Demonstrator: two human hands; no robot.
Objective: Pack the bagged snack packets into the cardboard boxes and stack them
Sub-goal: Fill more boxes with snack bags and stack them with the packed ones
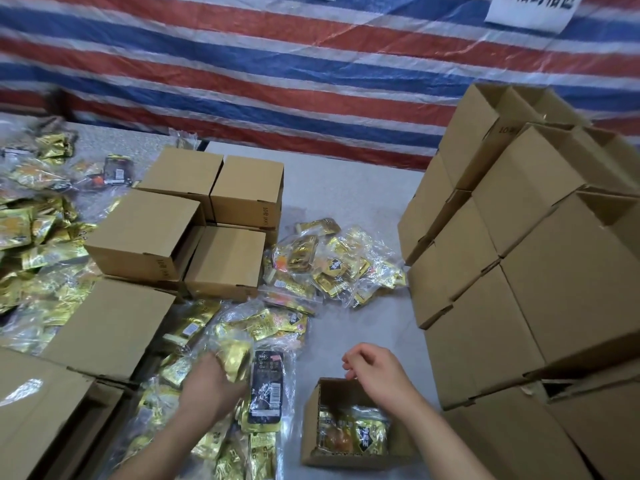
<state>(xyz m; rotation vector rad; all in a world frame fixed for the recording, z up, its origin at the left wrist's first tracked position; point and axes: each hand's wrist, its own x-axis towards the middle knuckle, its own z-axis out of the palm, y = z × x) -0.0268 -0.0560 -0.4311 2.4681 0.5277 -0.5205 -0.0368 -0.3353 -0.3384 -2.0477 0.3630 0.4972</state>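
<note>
Striped tarp behind, grey desk (346, 188) below: left hand (211, 386), fingers clamped on a clear bag of snack packets (242, 358), bottom centre, feeding the open box (346, 424) whose rim the right hand (374, 370), fingers loosely curled, steadies.

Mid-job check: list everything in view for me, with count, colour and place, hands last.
open box: one, brown, near centre, snack bags inside
closed boxes: several, brown, left of centre
stacked boxes: many, brown, right side
bagged snack packets: many, gold in clear plastic, centre, left and near front
dark packet: one, black, beside the left hand
tarp: one, red, white and blue stripes, behind
table: grey
left hand: gripping a gold bag
right hand: over the open box, fingers curled
</note>
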